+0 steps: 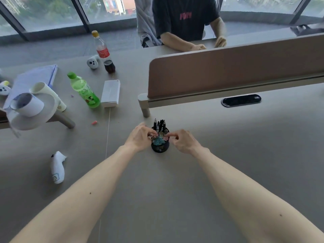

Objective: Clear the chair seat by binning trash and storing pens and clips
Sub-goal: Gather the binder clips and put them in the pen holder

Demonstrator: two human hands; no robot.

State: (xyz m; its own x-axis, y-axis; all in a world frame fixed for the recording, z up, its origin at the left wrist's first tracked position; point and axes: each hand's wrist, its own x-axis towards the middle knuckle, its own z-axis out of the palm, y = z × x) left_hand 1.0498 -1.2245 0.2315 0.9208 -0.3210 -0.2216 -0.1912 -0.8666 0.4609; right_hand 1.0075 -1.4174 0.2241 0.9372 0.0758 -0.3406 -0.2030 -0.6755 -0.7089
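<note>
While over the pen holder [160, 147], both hands, left [139, 137], right [184, 142].

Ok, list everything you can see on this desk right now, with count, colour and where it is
Pen holder: one, black, desk centre, between both hands.
Pens: several, dark, upright in the holder.
Clips: small pile, teal, in the holder's front section.
Green bottle: one, upright, left of centre.
Clear bottle: one, red label, yellow cap, far left-centre.
Dark cup: one, beside the clear bottle.
White box: one, right of the green bottle.
White controllers: three; near left, far by the clear bottle, left edge.
Paper cups: two, white, lying at left.
Divider panel: one, tan, right.
Another person: dark shirt, far side.
Left hand: fingers at the holder's rim.
Right hand: fingers at the rim.
</note>
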